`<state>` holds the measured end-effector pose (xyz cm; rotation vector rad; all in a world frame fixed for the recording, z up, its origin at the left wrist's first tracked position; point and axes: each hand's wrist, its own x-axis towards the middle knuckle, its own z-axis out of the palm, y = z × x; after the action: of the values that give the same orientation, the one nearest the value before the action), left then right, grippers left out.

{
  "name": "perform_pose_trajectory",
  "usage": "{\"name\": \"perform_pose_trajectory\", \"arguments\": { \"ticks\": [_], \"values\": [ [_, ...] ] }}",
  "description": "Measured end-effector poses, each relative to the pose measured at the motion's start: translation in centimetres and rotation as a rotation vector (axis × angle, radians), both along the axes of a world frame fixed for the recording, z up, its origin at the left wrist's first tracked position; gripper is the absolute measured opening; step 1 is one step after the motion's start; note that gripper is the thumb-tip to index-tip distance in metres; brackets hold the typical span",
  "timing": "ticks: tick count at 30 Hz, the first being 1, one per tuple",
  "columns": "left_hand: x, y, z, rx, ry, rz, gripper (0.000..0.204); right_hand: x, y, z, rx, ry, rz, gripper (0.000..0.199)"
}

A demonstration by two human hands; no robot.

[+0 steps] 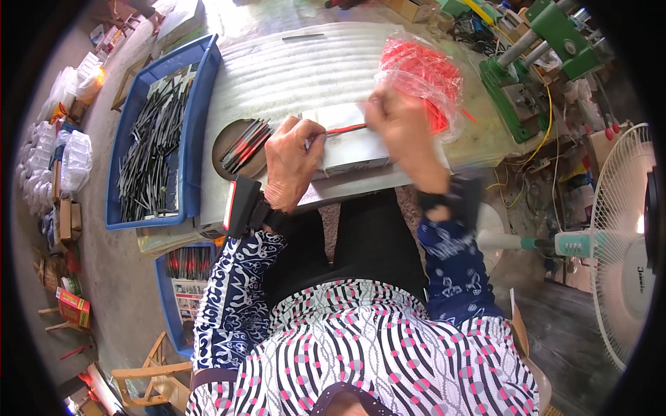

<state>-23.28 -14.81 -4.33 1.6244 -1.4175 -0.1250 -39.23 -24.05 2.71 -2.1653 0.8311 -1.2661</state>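
At the near edge of the worktop (291,69), a corrugated pale sheet, the person's two hands meet over a flat grey block (350,149). The left hand (291,163) rests on the block's left end with its fingers curled down; whether they pinch the rod's tip cannot be told. The right hand (399,128) has its thumb and forefinger closed on the right end of a thin red rod (345,129), which lies across the top of the block between the two hands.

Just behind the right hand, touching it, a clear plastic bag of red rods (423,73) slumps toward the worktop's right edge. To the left of the left hand sits a round dark dish (225,139) holding a few dark and red sticks. Further left, along the worktop's left edge, a long blue tray (191,139) is filled with black sticks. A green press (527,76) stands beyond the right corner, amid yellow wires. A white fan (621,243) stands to the person's right, below worktop level. A second blue bin (166,291) with red-tipped pieces sits low, by the left elbow.
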Motion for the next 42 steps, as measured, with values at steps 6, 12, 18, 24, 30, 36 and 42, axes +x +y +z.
{"name": "perform_pose_trajectory", "arguments": {
  "ticks": [6,12,18,24,30,36,42],
  "values": [
    [0.3,-0.2,-0.1,-0.036,-0.073,-0.01,0.007,-0.8,-2.3,-3.6,-0.008,0.216,0.003,0.029],
    [0.0,-0.1,0.1,-0.026,0.046,0.002,0.006,-0.8,-2.1,-3.8,0.004,0.088,0.001,0.031],
    [-0.1,0.1,0.3,0.006,0.099,0.003,0.007,0.0,-1.2,-1.0,-0.023,0.13,0.023,0.026],
    [-0.1,0.0,0.1,-0.003,0.102,0.015,0.008,2.2,1.1,0.1,-0.015,-0.2,0.171,0.024],
    [-0.2,0.3,-0.1,0.001,0.04,0.01,0.008,3.7,0.6,-2.2,-0.069,0.254,0.163,0.034],
    [-0.2,0.2,-0.3,-0.004,0.144,0.003,0.009,2.1,0.6,1.2,-0.025,-0.198,0.188,0.024],
    [0.0,-0.2,0.0,-0.044,0.017,0.031,0.009,4.2,1.7,-1.9,-0.011,0.19,0.11,0.029]
  ]
}}
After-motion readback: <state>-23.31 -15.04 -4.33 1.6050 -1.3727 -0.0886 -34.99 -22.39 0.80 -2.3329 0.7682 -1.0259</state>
